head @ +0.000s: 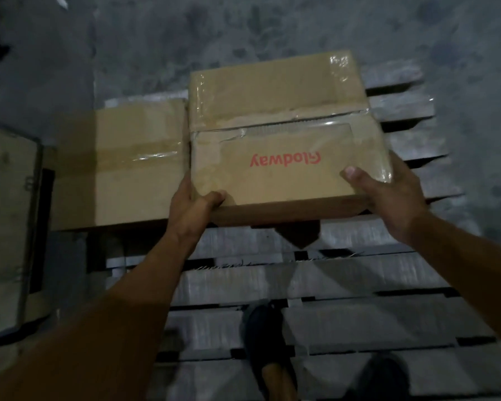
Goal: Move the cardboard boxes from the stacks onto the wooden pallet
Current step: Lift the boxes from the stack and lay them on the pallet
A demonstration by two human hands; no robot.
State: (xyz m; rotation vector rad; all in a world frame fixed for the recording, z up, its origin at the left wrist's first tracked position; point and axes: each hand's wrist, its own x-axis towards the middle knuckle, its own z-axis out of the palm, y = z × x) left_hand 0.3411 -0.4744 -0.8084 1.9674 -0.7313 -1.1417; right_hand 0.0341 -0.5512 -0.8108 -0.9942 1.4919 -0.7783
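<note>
Keep the dark shoes (265, 328) planted on the near slats of the grey slatted wooden pallet (359, 285), clear of the landing spot. Hold firm with both hands: left hand (195, 204) wrapped round the near-left corner, right hand (388, 198) round the near-right corner, thumbs on top, of the tan taped cardboard box with red lettering (272, 134). Carried over the pallet's middle, probably just above the slats, judging by the shadow beneath; far edge perhaps down, impossible to tell. Lower the far edge first, then slip the fingers out before letting the near edge down. Set it flush against the plain tan cardboard box (128, 169) lying on the pallet just to the left, near edges aligned. Avoid overhang toward the grey concrete floor (272, 30) beyond.
</note>
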